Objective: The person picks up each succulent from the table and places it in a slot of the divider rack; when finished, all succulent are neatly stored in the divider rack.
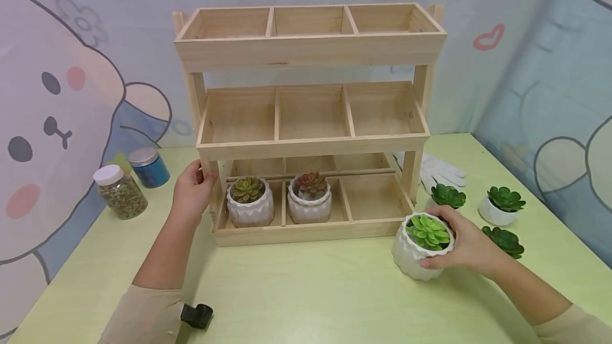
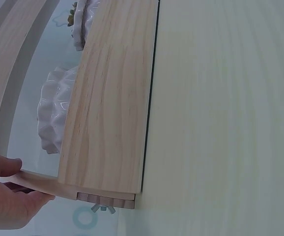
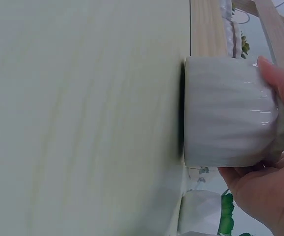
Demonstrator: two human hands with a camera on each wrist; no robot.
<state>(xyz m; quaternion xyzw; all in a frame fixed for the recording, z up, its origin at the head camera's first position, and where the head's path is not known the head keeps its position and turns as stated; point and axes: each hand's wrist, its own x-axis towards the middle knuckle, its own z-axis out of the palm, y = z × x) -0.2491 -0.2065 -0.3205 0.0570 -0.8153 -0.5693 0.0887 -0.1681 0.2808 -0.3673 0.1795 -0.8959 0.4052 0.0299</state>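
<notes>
White and ridged, a pot [image 1: 412, 258] fills my right hand [image 1: 465, 242], thumb and fingers curled round its side, seemingly to spare the plant [image 1: 427, 231]; it's by the front right corner of the rack [image 1: 313, 52]. My left hand [image 1: 191, 195] pinches its left upright [image 1: 194, 94], probably for steadiness.

The left arm [image 1: 164, 254] is stretched forward, its forearm left bare beyond a pale sleeve [image 1: 141, 315], and the left hand [image 1: 193, 190] is bent into a pinch – thumb set opposite the fingers. The right arm [image 1: 530, 291] is extended inward from the lower right; the right hand [image 1: 464, 246] is curved into a grip – thumb and fingers spread apart.
</notes>
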